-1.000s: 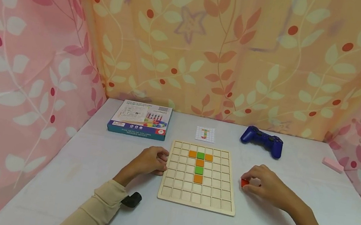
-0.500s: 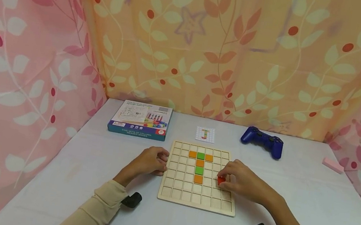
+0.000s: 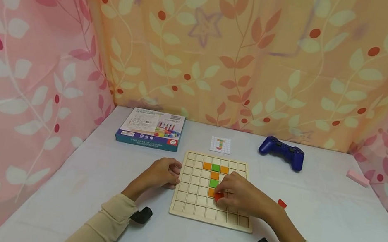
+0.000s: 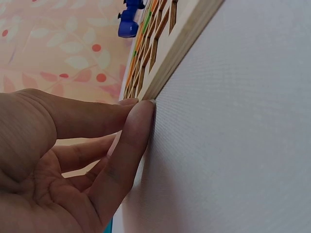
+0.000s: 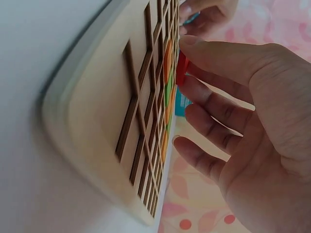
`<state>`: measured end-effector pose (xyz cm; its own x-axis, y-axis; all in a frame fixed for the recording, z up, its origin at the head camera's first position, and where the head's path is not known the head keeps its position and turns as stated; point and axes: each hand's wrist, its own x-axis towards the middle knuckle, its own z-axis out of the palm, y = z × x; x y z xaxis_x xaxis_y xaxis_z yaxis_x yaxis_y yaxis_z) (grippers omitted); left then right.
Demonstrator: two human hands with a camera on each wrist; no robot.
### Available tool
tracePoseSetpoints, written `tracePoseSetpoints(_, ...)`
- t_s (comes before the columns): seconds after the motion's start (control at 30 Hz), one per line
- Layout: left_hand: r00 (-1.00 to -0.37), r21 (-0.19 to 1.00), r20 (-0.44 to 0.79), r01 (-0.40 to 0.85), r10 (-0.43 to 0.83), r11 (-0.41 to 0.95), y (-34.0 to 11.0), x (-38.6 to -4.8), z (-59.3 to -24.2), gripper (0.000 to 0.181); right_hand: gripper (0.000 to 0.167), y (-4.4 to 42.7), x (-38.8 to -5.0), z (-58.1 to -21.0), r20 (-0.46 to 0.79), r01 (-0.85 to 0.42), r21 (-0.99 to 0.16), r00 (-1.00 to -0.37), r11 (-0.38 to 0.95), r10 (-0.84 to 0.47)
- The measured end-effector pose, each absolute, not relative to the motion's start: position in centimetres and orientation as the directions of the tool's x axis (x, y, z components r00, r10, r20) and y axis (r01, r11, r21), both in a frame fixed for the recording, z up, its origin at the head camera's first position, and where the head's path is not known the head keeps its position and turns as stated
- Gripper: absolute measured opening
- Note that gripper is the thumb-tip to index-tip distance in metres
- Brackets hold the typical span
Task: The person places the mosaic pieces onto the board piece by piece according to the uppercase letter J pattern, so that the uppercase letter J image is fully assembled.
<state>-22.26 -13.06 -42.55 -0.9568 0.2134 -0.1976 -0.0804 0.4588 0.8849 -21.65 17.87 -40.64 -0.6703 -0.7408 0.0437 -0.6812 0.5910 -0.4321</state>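
A wooden grid board lies on the white table, with orange tiles and green tiles set in a T-like shape. My right hand is over the board's right half, pinching a red tile between thumb and fingers, beside the lowest orange tile. In the right wrist view the red tile stands tilted at the board's surface; its full outline is hidden. My left hand holds the board's left edge, thumb and finger at the rim in the left wrist view.
Behind the board lies a small pattern card. A boxed set stands at the back left, a blue game controller at the back right. A pink block lies far right. Another red piece shows beside my right forearm.
My right hand has carried the red tile leftward from the table right of the board to beside the lowest orange tile. Another red piece has come into view. My left hand stays put.
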Motion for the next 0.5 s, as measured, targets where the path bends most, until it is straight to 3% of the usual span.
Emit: tracePoseSetpoints(0.5, -0.956, 0.881, -0.201, -0.082, 0.212, 0.465, -13.0, -22.1, -42.2, 0.047, 0.021, 16.2, -21.1, -40.6, 0.030, -0.722, -0.385, -0.632, 0.575, -0.775)
